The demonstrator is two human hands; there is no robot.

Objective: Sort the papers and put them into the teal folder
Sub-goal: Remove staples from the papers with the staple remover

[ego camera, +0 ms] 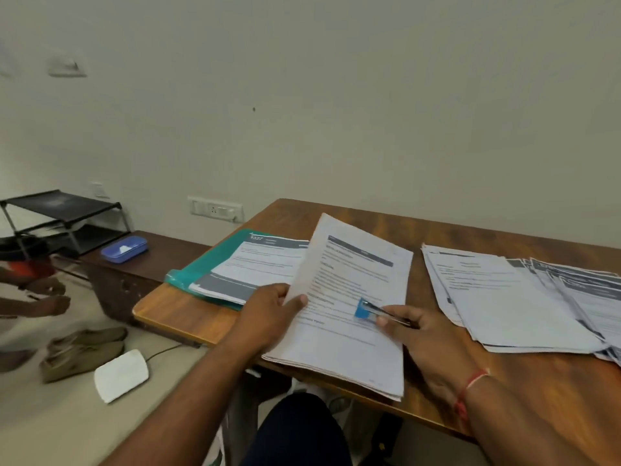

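One sheaf (353, 280), just right of the folder (208, 260), is pinched at its left edge by the left hand (268, 309); a stapler (367, 311) is gripped by the right hand (423, 338). Light, limp, slippery sheets are judged best held squared, by the edge.

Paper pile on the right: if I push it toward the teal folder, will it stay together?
Probably not: the pile is fanned, edges offset, so sheets would likely slide apart. Thin sheets; lifted by one edge they should droop. The glossy wooden table may let them skid.
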